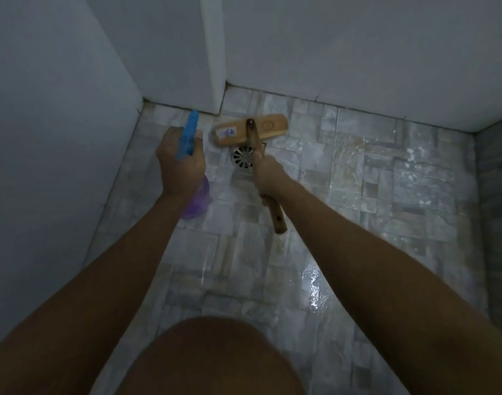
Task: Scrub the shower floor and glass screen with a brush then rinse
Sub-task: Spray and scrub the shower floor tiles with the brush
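Here the brush (269,127) is wooden, with a flat light-brown head and a long handle. Its head sits on the wet gray floor (358,181) at the far side, just past the round drain (242,158). The fingers of the right hand (268,173) wrap tight round the handle. The fingers of the left hand (180,166) curl round a blue-topped purple spray bottle (189,135).

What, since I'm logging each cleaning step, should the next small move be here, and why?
Probably squeeze the trigger. The left hand holds the spray bottle with its nozzle pointing toward the tiles near the wall corner. The right hand grips the wooden brush, whose head rests on the floor beside the drain, ready to scrub.
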A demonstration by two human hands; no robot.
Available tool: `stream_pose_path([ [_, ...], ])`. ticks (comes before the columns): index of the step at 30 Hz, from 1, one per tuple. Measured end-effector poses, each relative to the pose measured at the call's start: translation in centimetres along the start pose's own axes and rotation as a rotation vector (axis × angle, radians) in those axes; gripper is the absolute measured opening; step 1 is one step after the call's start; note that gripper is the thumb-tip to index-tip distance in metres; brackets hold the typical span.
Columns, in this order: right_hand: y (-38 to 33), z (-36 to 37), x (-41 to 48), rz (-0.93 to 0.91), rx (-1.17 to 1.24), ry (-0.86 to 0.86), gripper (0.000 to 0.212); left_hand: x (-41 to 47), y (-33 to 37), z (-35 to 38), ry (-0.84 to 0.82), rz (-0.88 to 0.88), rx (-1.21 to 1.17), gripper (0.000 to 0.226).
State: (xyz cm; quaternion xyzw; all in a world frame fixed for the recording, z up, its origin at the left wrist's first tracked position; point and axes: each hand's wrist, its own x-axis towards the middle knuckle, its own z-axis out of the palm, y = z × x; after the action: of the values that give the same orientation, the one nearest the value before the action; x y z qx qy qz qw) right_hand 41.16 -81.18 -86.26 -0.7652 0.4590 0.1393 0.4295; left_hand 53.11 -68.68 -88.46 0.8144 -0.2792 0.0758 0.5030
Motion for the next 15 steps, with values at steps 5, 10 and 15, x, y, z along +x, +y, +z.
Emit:
stream_pose_path([
  [5, 5.8, 2.3, -8.7, 0.167, 0.073, -0.114, 0.053, 0.2, 1.1, 0.2, -0.128, 0.012, 0.009, 0.015],
  [10, 8.0, 1.8, -14.2, 0.268, 0.063, -0.204, 0.052, -1.5, 0.9, -2.1, -0.126, 0.033, 0.037, 0.023],
  [15, 4.1, 1.5, -10.0, 0.08, 0.021, -0.184, 0.05, -4.6, -1.1, -6.9, -0.185, 0.049, 0.076, 0.029],
])
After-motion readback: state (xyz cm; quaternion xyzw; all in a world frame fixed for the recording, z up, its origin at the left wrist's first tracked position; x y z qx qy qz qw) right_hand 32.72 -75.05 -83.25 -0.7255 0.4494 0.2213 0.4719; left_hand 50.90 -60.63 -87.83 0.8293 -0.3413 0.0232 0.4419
